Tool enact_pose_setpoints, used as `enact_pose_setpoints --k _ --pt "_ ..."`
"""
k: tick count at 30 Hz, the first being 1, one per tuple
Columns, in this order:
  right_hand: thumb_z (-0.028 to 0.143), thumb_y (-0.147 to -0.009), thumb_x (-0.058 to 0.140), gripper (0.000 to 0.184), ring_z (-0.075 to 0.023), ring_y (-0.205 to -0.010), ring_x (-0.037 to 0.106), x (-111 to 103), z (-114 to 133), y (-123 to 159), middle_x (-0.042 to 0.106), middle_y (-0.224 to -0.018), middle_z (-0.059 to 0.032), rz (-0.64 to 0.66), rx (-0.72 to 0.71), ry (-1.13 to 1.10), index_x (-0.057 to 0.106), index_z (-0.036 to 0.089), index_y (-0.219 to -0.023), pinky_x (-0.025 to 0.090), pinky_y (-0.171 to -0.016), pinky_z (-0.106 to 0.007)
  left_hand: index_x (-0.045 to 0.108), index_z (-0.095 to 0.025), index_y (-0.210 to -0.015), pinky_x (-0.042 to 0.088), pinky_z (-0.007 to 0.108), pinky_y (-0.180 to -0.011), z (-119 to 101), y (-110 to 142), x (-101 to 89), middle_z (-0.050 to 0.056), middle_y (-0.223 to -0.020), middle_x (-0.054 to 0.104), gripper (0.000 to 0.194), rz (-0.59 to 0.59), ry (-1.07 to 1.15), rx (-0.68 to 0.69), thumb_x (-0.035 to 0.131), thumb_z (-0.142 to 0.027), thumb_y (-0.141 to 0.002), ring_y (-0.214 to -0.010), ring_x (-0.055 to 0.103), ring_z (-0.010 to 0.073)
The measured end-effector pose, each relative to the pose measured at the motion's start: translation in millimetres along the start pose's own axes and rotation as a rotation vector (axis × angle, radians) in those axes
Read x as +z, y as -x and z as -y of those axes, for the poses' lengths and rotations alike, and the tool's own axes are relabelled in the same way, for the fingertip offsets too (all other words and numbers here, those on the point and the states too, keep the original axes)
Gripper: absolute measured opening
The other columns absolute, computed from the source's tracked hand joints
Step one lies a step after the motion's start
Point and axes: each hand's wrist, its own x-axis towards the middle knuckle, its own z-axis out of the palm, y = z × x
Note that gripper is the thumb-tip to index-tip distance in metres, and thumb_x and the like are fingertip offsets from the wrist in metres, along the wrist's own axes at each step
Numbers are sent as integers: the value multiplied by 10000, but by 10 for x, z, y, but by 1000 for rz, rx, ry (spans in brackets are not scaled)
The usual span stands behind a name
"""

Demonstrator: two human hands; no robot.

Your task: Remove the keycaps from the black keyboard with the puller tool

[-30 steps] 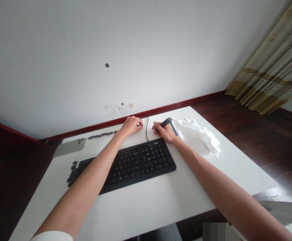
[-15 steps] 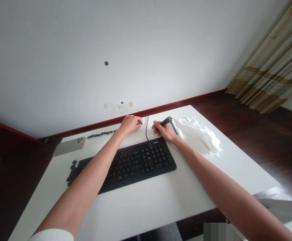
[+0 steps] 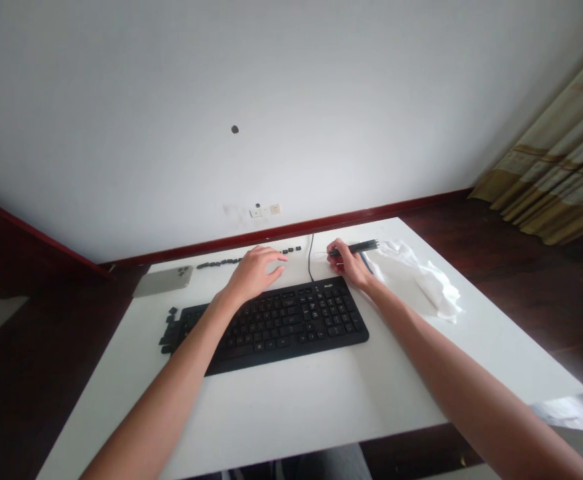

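Note:
My left hand (image 3: 254, 272) is held over the back edge of the black keyboard (image 3: 291, 327), its thumb and fingers apart and nothing between them. Close to its fingertips, a few loose black keycaps (image 3: 298, 248) lie in a row on the white table. The row continues behind the hand as several more keycaps (image 3: 219, 263). Beyond the keyboard's right back corner, my right hand (image 3: 347, 263) is closed around a slim black brush (image 3: 364, 247). Bristles seem to show at its right end, and thin wires point left from my fingers.
A grey phone (image 3: 164, 281) lies at the table's back left. More loose keycaps (image 3: 169, 333) sit by the keyboard's left end. The keyboard cable (image 3: 311, 257) runs to the back edge. White crumpled tissue (image 3: 421, 280) lies at right. A wall stands behind the table.
My left hand has let go of a small black keycap, drawn back a little and spread its fingers. The brush in my right hand has turned flatter. The camera view has shifted left.

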Motion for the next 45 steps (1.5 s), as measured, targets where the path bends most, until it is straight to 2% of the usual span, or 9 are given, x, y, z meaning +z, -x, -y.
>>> enact_pose_setpoints --k 6,11,16,18,24,32,35,40,45 --pt "696 -963 403 545 -130 -575 358 98 178 234 369 -604 32 61 -103 284 442 225 -690 324 -566 -284 746 -227 -961 503 372 -898 -115 677 -100 27 -957 764 155 -144 49 32 596 -250 -992 -909 657 192" --pt "619 -944 555 506 -122 -616 405 236 379 375 452 -637 23 42 -116 387 484 204 -666 312 -564 -270 740 -206 -909 464 322 -784 328 1160 -292 18 -752 686 139 -291 -123 12 610 -211 -957 -717 578 163" --pt "541 -951 605 466 -115 -577 386 665 756 318 452 -574 26 77 -168 505 549 195 -643 297 -563 -287 762 -192 -950 393 247 -618 810 1464 -500 -41 -562 476 149 -632 -144 -331 636 -272 -940 -550 451 119" --pt "508 -945 623 448 -116 -568 413 927 875 279 476 -560 21 131 -176 478 566 193 -632 322 -566 -287 761 -187 -950 366 235 -585 897 1513 -526 -56 -527 435 171 -678 -114 -420 639 -306 -934 -511 418 107" --pt "456 -938 637 340 -126 -583 530 1668 849 232 627 -663 -11 261 -175 252 663 178 -745 428 -572 -278 750 -186 -884 317 223 -540 967 1539 -492 -81 -461 359 215 -621 9 -496 627 -358 -923 -447 312 85" --pt "418 -905 668 237 -170 -731 669 2206 494 412 726 -784 -34 367 -222 254 718 187 -925 538 -712 -304 761 -194 -919 287 238 -531 908 1610 -697 -82 -471 333 262 -595 57 -476 609 -405 -948 -453 298 91" --pt "370 -895 658 191 -168 -736 665 2358 438 432 726 -782 -21 396 -261 325 727 192 -900 522 -731 -302 795 -226 -927 283 256 -540 906 1791 -746 -70 -474 372 250 -433 -26 -456 636 -418 -943 -460 315 99" --pt "321 -897 620 179 -172 -833 672 2608 414 408 760 -870 -15 414 -361 463 752 201 -890 486 -793 -285 811 -307 -1070 377 267 -607 904 2075 -791 -20 -636 654 236 -64 -60 -460 719 -443 -901 -571 555 140" --pt "294 -902 613 193 -168 -825 667 2746 468 319 773 -885 -34 519 -397 649 763 177 -867 458 -799 -267 809 -331 -1094 437 289 -671 868 2102 -812 5 -740 731 233 62 -116 -444 723 -437 -905 -684 656 189"
